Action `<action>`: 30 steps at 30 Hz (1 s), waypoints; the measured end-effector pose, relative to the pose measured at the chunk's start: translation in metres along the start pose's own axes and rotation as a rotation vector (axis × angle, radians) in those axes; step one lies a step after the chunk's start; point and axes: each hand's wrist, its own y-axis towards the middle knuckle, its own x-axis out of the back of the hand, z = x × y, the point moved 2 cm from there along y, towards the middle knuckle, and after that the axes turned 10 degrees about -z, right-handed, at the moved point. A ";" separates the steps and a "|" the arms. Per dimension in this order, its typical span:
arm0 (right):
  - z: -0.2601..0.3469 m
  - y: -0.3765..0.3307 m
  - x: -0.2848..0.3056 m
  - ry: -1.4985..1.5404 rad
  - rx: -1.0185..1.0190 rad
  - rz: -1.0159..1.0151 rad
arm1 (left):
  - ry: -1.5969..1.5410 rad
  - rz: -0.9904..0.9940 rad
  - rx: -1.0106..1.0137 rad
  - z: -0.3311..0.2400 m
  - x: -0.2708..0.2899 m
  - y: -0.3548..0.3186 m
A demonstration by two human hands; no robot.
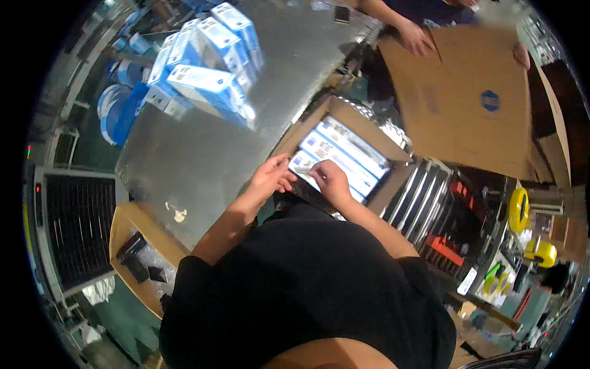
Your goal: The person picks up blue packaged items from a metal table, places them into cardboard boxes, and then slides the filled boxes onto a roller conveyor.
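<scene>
An opened brown carton point(306, 126) sits in front of me, holding several white-and-blue boxes point(350, 142) packed side by side. My left hand point(270, 177) is at the carton's near left edge, fingers apart and nothing visible in it. Over the nearest box, my right hand point(332, 182) is closed, thumb and fingertips drawn together against its left end. Whatever may be between those fingertips is too small to make out.
A grey metal table point(178, 144) carries a group of blue-and-white boxes point(206, 83). At upper right, another person's hand point(416, 38) rests on a large cardboard carton point(458, 101). Metal rollers point(418, 197) lie right. An open carton point(144, 273) with black items stands lower left.
</scene>
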 end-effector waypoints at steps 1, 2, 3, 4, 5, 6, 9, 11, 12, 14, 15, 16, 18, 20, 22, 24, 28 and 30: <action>-0.019 -0.009 0.005 -0.002 -0.207 -0.056 | 0.034 -0.035 -0.017 0.005 -0.005 0.001; -0.043 -0.014 0.010 -0.075 -0.396 -0.001 | 0.063 -0.070 -0.036 0.011 -0.003 0.002; -0.070 -0.015 0.018 -0.142 -0.580 0.056 | 0.092 -0.109 -0.060 0.016 0.000 0.004; -0.104 -0.018 0.024 -0.238 -0.675 0.042 | 0.123 -0.084 -0.072 0.019 0.004 0.010; -0.137 -0.021 0.029 -0.329 -0.768 0.031 | 0.130 -0.072 -0.091 0.020 0.006 0.017; -0.162 -0.019 0.039 -0.347 -0.890 -0.059 | 0.139 -0.063 -0.106 0.020 0.007 0.022; -0.162 -0.015 0.056 -0.405 -1.126 -0.148 | 0.167 -0.077 -0.090 0.015 0.013 0.029; -0.171 -0.016 0.055 -0.524 -1.174 -0.107 | 0.197 -0.053 -0.107 0.012 0.020 0.035; -0.132 0.001 0.066 -0.508 -1.259 -0.005 | 0.284 -0.061 -0.135 0.016 0.030 0.042; -0.135 0.002 0.067 -0.610 -1.170 -0.078 | 0.461 -0.055 -0.203 0.014 0.041 0.062; -0.132 0.006 0.070 -0.663 -1.128 -0.123 | 0.664 -0.051 -0.374 0.004 0.039 0.070; -0.121 0.002 0.073 -0.713 -0.905 -0.289 | 0.862 -0.047 -0.552 -0.006 0.037 0.077; -0.072 0.003 0.102 -0.789 -0.576 -0.560 | 1.159 0.071 -0.620 -0.022 0.030 0.085; -0.060 -0.022 0.126 -0.648 -0.908 -0.666 | 1.040 0.498 -0.690 -0.010 0.018 0.110; -0.097 -0.058 0.107 -0.442 -0.995 -0.464 | 1.172 0.858 -0.665 0.000 -0.008 0.130; -0.108 -0.061 0.079 -0.510 -0.669 0.110 | 1.488 1.038 -0.481 0.003 -0.034 0.150; -0.124 0.001 0.092 -0.911 -0.262 0.185 | 1.572 0.901 -0.415 -0.021 -0.081 0.190; -0.096 0.044 0.109 -1.018 -0.226 -0.205 | 1.565 0.490 -0.625 0.009 -0.071 0.195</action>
